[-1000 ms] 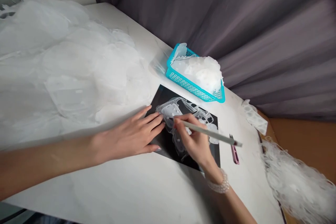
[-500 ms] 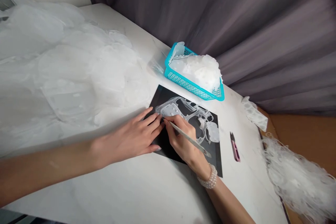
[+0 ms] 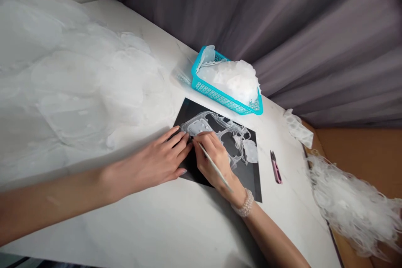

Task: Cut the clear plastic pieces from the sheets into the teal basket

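Observation:
My left hand [image 3: 157,155] lies flat with its fingers stretched out at the left side of a black mat [image 3: 201,171]. Its fingertips press near the lower left edge of a translucent moulded plastic sheet [image 3: 197,125] with rounded cut-outs. Close beside those fingertips, my right hand [image 3: 213,155] pinches a slim pale pen-like tool [image 3: 215,168]. The tool slants back over the hand, and its working tip is hidden by the fingers. Ragged clear strips of the sheet and a rounded frosted piece [image 3: 250,150] lie on the right of the mat.
A turquoise basket [image 3: 220,95] heaped with frosted pieces stands behind the mat. Pink-handled thread snips [image 3: 276,167] lie to the right, with a perforated white strip [image 3: 298,129] beyond. A large translucent pile [image 3: 78,79] covers the left. Stringy white scraps [image 3: 351,201] hang over the right edge.
The view has shifted slightly, so things appear a little further left and higher. The tool in my right hand now points more steeply. My left hand keeps its flat pose.

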Tool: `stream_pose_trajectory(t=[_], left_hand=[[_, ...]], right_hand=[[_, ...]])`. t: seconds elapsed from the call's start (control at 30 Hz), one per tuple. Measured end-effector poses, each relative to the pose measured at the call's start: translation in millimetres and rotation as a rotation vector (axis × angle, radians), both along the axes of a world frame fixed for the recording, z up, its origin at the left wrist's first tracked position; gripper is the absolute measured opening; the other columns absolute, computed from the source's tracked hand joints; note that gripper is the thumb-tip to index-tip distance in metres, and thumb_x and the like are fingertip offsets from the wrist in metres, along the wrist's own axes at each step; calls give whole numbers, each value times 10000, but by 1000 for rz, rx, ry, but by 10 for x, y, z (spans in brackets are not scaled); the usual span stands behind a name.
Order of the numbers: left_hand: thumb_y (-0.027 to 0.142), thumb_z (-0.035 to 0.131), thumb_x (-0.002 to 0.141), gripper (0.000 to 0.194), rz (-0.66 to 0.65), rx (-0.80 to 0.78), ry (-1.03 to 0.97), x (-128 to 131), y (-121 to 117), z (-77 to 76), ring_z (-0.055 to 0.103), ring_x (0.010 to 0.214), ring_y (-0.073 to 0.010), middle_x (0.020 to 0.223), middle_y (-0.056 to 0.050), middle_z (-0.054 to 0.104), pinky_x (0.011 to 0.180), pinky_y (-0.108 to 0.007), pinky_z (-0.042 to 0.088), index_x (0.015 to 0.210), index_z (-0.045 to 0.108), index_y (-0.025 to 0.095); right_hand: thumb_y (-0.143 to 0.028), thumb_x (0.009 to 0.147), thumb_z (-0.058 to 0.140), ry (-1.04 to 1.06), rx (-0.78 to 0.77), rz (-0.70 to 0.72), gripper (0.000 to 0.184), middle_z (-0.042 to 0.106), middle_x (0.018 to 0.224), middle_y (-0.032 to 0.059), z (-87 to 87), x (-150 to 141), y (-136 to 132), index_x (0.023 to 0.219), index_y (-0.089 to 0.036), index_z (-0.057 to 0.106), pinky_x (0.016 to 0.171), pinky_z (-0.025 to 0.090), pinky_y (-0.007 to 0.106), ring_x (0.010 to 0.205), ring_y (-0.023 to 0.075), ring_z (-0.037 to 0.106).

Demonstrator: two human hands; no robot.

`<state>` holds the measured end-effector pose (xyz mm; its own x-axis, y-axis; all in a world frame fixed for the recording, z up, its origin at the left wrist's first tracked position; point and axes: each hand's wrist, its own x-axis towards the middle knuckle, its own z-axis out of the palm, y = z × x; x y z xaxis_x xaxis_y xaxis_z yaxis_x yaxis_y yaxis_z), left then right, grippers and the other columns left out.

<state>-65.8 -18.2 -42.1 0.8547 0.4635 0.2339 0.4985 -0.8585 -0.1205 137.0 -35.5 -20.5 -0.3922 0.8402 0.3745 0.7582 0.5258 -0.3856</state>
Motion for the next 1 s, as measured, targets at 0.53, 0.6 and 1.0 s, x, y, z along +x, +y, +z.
stream_pose_trajectory(t=[0.53, 0.6, 1.0], left_hand=[[343, 387, 1009, 380, 48, -148, -135, 47, 15, 85, 518, 1216, -302, 1274, -154, 619, 1093, -489, 318, 1235, 582, 109], [336, 395, 1004, 379, 57, -145, -139, 56, 8, 100, 523, 1198, -306, 1257, -152, 622, 1078, -492, 329, 1250, 572, 107], [390, 385, 997, 466, 168, -147, -140, 140, -81, 89, 430, 1352, -360, 1445, -251, 469, 1112, -525, 356, 1269, 579, 64]], right_hand=[[-164, 979, 482, 99, -60, -4, 124, 684, 1120, 103, 5, 47, 46, 997, -209, 596, 875, 562, 365, 986, 202, 659], [-166, 976, 495, 142, -88, -24, 118, 701, 1071, 88, 27, 51, 54, 986, -208, 605, 854, 562, 351, 955, 194, 666], [-159, 984, 449, -63, 12, 11, 170, 674, 1209, 151, -20, 43, 33, 1015, -191, 613, 929, 518, 478, 1191, 285, 586]])
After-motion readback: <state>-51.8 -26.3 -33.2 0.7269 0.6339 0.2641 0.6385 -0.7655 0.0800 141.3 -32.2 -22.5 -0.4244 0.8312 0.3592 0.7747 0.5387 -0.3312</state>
